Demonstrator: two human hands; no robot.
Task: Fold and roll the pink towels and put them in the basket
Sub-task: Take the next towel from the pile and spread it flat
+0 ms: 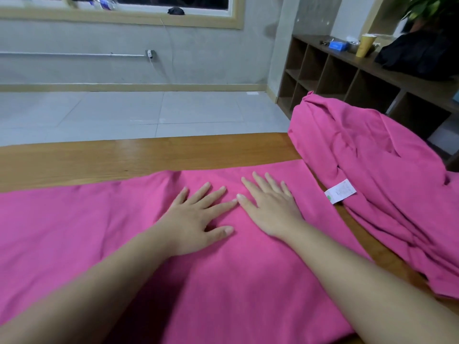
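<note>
A pink towel [74,232] lies spread flat across the wooden table [149,155], reaching from the left edge to right of centre. My left hand [196,219] and my right hand [268,207] both rest flat on it near its far edge, fingers straight and spread, fingertips nearly touching each other. A heap of more pink towels [372,170] sits crumpled at the right, with a white care label [340,191] showing. No basket is in view.
Beyond the table's far edge is a grey tiled floor [149,112] and a wall with a window. A dark cubby shelf [347,78] stands at the right, carrying a yellow cup [363,44], a black bag [422,53] and a plant.
</note>
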